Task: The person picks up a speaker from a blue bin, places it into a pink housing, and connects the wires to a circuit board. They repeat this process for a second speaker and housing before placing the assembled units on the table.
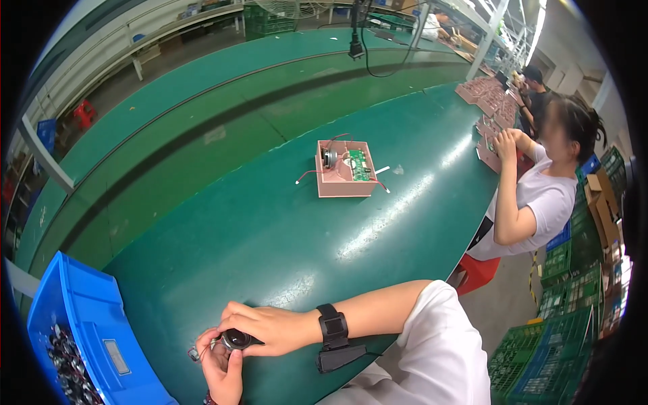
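Observation:
Both my hands are together over the near left part of the green table. Between them is a small round black speaker [235,339] with its dark cone facing up. My right hand [266,329], with a black strap on the wrist, grips it from the far and right side. My left hand [224,373] closes on its near left side, thumb against the rim. Thin wires and a small shiny end [194,354] stick out beside my left fingers. Farther off, an open pink box [344,191] holds another speaker [329,158] and a green circuit board [360,165], with red wires hanging out.
At my left stands a blue bin [118,317] with many small dark parts inside. A co-worker [540,196] at the right handles a pink box in a row of pink boxes [482,101]. Green crates [540,358] are stacked at the lower right. A black cable [368,64] hangs beyond the table.

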### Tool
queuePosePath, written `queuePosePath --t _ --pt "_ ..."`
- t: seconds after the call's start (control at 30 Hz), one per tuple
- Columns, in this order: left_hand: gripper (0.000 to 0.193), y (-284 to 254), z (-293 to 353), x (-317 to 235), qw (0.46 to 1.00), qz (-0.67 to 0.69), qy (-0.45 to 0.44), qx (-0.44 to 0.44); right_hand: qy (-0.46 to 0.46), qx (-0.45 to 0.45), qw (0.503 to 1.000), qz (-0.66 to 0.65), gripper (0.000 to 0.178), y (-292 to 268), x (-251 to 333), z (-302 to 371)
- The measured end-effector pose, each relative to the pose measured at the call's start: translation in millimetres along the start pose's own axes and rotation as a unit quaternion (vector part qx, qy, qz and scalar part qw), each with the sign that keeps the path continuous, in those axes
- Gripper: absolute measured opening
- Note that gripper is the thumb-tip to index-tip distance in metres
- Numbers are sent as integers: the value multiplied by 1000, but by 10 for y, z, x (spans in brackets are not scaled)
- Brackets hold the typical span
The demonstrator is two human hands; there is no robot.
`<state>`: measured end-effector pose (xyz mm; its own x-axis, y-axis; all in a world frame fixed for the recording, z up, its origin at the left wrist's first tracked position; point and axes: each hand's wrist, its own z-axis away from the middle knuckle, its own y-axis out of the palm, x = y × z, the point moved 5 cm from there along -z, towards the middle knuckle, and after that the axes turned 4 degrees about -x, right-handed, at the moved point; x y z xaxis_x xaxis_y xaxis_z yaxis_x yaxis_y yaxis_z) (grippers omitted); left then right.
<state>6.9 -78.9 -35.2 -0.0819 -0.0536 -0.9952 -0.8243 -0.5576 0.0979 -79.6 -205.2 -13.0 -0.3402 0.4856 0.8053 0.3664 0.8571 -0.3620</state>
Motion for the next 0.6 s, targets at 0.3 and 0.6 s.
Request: queuePosePath --t 0.3,0.6 --pt "40 0 18 -42 999 14 34 -2 -36 32 999 24 48 -23 11 -91" --pt "27 12 -5 -125 999 14 -8 -43 -22 -355 729 586 27 -1658 -414 -235"
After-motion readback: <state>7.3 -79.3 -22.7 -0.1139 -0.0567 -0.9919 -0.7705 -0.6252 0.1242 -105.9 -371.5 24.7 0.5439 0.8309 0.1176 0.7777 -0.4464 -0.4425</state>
